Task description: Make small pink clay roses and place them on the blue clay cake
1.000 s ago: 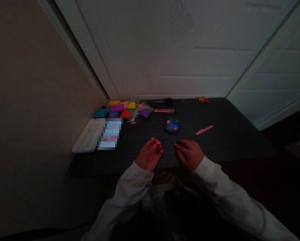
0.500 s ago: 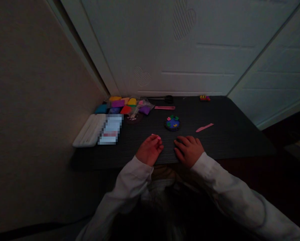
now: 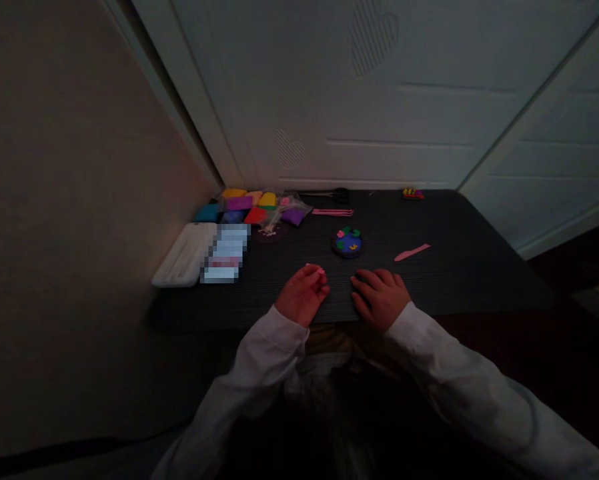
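Between the thumb and fingers of my left hand (image 3: 303, 295) is a small piece of pink clay (image 3: 320, 271); its exact shape is too small to make out. My right hand (image 3: 381, 297) lies palm down near the table's front edge, fingers spread, holding nothing. Beyond both hands sits a round clay pond (image 3: 348, 244) with a dark rim, blue middle, green leaf shapes, a pink flower and small yellow bits. A pink knife-shaped modelling tool (image 3: 412, 253) rests to the right of it.
Several bright packets of clay (image 3: 237, 204) lie at the back left. Near them are a dark round dish (image 3: 272, 232), pink tools (image 3: 332, 212) and black-handled scissors (image 3: 340, 195). A white case (image 3: 185, 255) and a blurred phone (image 3: 226, 254) stand left. A colourful small object (image 3: 412, 194) lies back right.
The whole view has shifted slightly, so everything appears a little further right and higher. Both hands keep nearly the same pose, and the pink clay stays in my left hand.
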`<state>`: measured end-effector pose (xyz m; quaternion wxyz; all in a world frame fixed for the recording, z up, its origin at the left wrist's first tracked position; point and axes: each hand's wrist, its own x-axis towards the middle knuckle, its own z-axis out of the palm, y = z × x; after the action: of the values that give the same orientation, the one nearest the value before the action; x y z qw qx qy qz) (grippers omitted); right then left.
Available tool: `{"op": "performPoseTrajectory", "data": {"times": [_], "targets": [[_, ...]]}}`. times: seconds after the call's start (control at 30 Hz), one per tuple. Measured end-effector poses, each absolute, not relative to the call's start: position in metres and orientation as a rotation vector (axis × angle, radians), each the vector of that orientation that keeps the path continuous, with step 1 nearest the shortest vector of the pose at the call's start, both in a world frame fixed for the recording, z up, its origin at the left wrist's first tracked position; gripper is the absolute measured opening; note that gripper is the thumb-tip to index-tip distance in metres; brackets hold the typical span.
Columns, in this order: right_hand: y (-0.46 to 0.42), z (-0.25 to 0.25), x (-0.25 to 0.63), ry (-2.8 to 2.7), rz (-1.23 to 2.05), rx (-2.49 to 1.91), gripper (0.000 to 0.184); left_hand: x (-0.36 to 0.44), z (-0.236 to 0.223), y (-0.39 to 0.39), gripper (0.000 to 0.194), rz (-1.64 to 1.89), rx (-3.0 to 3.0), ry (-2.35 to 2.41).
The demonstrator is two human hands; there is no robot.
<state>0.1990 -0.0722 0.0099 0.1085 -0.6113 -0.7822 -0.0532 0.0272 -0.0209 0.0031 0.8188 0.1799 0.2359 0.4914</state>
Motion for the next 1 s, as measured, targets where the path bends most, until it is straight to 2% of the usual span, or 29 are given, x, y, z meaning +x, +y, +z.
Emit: {"op": "performPoseTrajectory", "data": {"times": [0.13,0.5,0.83,1.0], "targets": [[-0.071,0.008,0.201,-2.276,-0.118,-1.779,0.036,0.027,0.003,-0.021,0.014,1.051,0.383,0.5],[-0.051,-0.005,0.222,-2.072,0.273,-1.601,0.026,0.026,0.002,-0.02,0.015,1.037,0.373,0.486],[-0.042,-0.004,0.223,-2.004,0.354,-1.564,0.017,0.026,0.005,-0.021,0.013,1.028,0.359,0.502],[-0.045,0.0,0.223,-1.989,0.332,-1.575,0.02,0.026,0.005,-0.021,0.013,1.021,0.356,0.515]]}}
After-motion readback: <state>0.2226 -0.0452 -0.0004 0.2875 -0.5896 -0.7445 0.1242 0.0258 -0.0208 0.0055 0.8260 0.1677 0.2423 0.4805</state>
